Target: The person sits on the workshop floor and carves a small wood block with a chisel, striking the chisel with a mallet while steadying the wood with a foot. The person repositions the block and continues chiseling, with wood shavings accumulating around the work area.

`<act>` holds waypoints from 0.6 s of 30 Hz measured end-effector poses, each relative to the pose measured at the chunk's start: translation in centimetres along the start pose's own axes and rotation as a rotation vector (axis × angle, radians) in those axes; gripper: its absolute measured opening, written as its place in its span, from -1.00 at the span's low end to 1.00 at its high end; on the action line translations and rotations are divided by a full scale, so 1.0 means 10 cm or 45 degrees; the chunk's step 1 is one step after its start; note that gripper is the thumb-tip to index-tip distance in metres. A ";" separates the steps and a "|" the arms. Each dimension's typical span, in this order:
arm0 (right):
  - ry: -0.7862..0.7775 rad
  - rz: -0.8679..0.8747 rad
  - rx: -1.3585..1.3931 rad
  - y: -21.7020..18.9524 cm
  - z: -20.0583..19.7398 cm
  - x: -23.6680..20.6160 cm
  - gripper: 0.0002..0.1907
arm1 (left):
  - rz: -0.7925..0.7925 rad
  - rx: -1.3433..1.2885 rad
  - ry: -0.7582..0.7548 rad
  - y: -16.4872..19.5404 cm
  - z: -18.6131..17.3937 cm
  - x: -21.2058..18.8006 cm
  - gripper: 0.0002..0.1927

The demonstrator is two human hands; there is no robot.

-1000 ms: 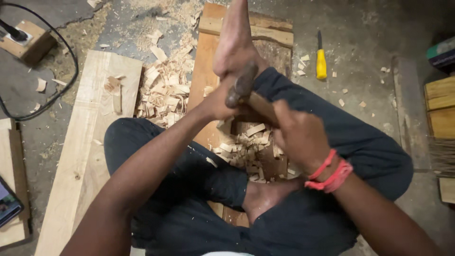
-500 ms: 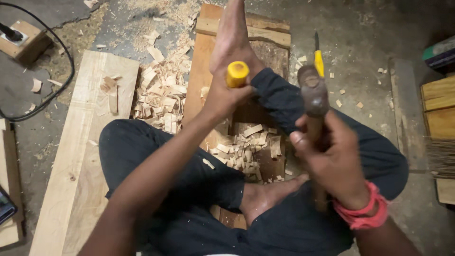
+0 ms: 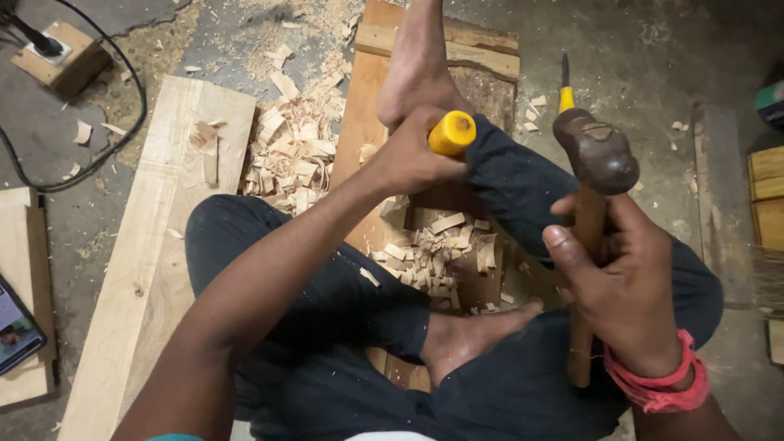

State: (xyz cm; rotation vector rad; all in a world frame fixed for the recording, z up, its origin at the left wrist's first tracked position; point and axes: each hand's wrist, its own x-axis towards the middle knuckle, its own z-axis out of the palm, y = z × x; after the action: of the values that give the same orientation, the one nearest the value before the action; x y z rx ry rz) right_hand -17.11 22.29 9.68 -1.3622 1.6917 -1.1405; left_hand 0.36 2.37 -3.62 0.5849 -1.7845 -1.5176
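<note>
The left hand [image 3: 408,159] is gripping a yellow-handled chisel [image 3: 452,133] over the chip-strewn brown wooden plank [image 3: 371,90] between the legs, while the right hand [image 3: 625,278] is clasping a wooden-handled, dark-headed hammer [image 3: 596,155] raised beside it.

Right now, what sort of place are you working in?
Likely a woodworking shop floor: wood shavings lie beside planks; the right hand holds a hammer, the left hand a yellow-handled chisel.

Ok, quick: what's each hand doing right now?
Left hand: closed around the yellow-handled chisel.
Right hand: closed around the hammer, its wooden handle gripped and its head raised.
</note>
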 end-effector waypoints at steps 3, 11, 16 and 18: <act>-0.003 -0.010 -0.011 0.00 0.00 0.00 -0.75 | 0.004 -0.031 -0.009 -0.03 -0.01 0.00 -0.77; -0.011 -0.248 -0.283 -0.05 -0.03 0.17 -0.74 | -0.039 0.131 0.127 -0.18 -0.02 0.04 -0.47; 0.104 -0.759 -0.738 -0.22 -0.05 0.45 -0.81 | -0.053 0.260 0.142 -0.23 0.01 0.01 -0.43; 0.134 -0.791 -0.604 -0.23 0.02 0.56 -0.83 | 0.001 0.253 0.124 -0.21 0.01 -0.01 -0.47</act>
State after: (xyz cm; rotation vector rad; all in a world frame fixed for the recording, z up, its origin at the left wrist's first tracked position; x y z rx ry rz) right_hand -17.34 16.59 11.84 -2.2716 1.7305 -1.1841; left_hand 0.13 2.03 -5.67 0.7422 -1.8717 -1.2971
